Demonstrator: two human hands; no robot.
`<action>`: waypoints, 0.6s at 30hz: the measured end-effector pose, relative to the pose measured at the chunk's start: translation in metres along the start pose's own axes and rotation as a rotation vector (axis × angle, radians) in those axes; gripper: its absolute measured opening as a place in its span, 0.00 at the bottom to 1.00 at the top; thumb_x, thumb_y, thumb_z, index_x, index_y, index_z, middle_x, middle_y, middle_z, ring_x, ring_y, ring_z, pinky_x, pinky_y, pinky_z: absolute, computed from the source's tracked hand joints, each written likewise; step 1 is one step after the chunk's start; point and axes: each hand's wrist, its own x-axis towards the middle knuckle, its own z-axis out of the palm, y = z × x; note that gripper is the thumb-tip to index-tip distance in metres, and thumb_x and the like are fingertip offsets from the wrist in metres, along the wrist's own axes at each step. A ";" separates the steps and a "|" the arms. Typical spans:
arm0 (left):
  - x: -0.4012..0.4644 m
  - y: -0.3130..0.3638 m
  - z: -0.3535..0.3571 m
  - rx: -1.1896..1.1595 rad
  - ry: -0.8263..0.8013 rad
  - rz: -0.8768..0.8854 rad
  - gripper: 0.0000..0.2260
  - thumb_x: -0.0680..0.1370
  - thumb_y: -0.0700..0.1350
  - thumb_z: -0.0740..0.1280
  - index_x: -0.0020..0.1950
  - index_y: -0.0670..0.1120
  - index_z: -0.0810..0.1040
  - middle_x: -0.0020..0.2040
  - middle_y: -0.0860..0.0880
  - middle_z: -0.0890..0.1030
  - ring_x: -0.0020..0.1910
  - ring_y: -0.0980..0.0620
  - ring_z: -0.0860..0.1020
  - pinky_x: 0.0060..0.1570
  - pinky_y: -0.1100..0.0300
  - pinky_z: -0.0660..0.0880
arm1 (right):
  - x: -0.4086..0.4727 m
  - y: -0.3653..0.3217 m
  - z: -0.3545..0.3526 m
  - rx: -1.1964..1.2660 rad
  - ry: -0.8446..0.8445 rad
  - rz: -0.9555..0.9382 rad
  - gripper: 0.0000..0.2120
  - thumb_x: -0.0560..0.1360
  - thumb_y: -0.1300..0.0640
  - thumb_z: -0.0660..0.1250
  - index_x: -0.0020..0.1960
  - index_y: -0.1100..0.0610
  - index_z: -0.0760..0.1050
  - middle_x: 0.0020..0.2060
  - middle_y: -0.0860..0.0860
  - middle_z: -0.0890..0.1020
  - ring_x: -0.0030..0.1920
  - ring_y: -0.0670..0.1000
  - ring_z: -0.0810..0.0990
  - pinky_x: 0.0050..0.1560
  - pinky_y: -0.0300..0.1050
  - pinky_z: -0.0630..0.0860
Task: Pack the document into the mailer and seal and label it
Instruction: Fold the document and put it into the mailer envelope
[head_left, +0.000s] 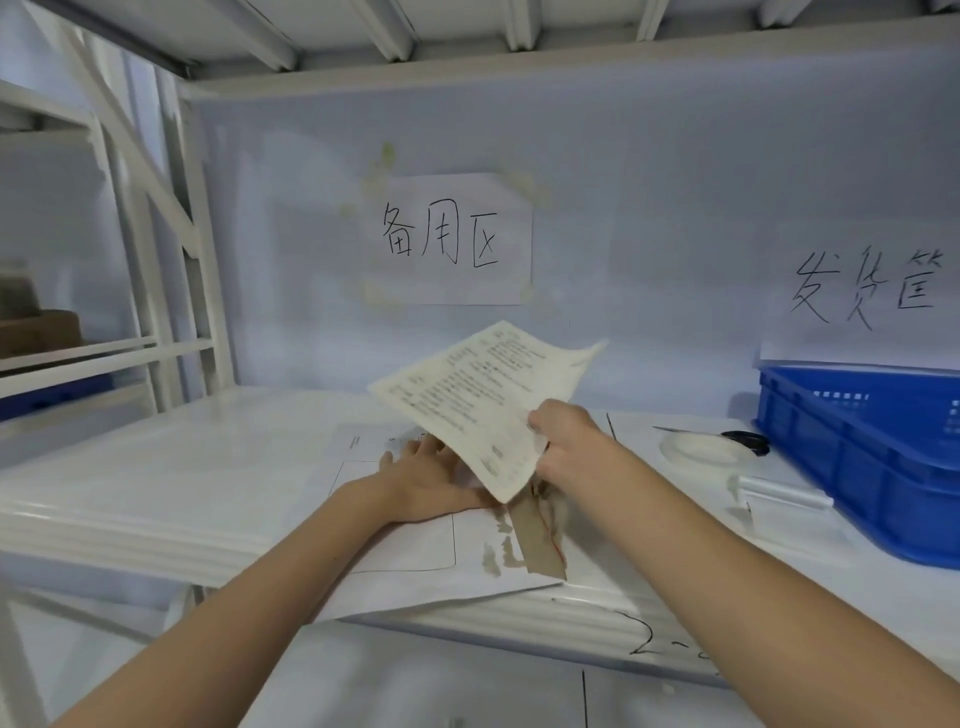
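A printed paper document (478, 400) is held up above the shelf, tilted, with my right hand (563, 441) pinching its near right edge. Below it lies a flat white mailer (415, 551) with black outlined boxes and a brown torn strip (540, 540) along its right end. My left hand (431, 478) rests flat on the mailer with fingers spread, partly hidden under the document's lower corner.
A blue plastic crate (852, 457) stands at the right. In front of it lie a roll of clear tape (701, 449), black-handled scissors (743, 441) and a white label piece (779, 493). Handwritten paper signs (452, 239) hang on the back wall. White rack posts (171, 260) stand left.
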 end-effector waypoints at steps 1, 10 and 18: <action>0.000 -0.001 0.000 0.011 -0.003 0.010 0.47 0.67 0.79 0.57 0.79 0.55 0.54 0.78 0.47 0.57 0.76 0.40 0.56 0.72 0.37 0.56 | 0.006 0.003 -0.008 -0.019 0.058 -0.009 0.16 0.78 0.70 0.52 0.60 0.65 0.74 0.55 0.61 0.82 0.51 0.63 0.82 0.53 0.62 0.79; 0.007 -0.005 -0.016 0.133 -0.155 0.104 0.33 0.72 0.77 0.49 0.76 0.70 0.51 0.68 0.48 0.63 0.71 0.43 0.59 0.68 0.42 0.61 | 0.025 0.011 -0.051 0.015 0.186 0.016 0.22 0.79 0.73 0.49 0.67 0.62 0.71 0.56 0.62 0.82 0.50 0.63 0.83 0.50 0.65 0.80; 0.020 -0.015 -0.015 -0.002 -0.087 0.260 0.18 0.79 0.63 0.55 0.70 0.73 0.65 0.64 0.56 0.64 0.66 0.50 0.63 0.69 0.46 0.59 | 0.031 0.009 -0.059 0.013 0.154 -0.063 0.21 0.79 0.73 0.49 0.62 0.60 0.74 0.52 0.59 0.83 0.50 0.63 0.83 0.52 0.68 0.78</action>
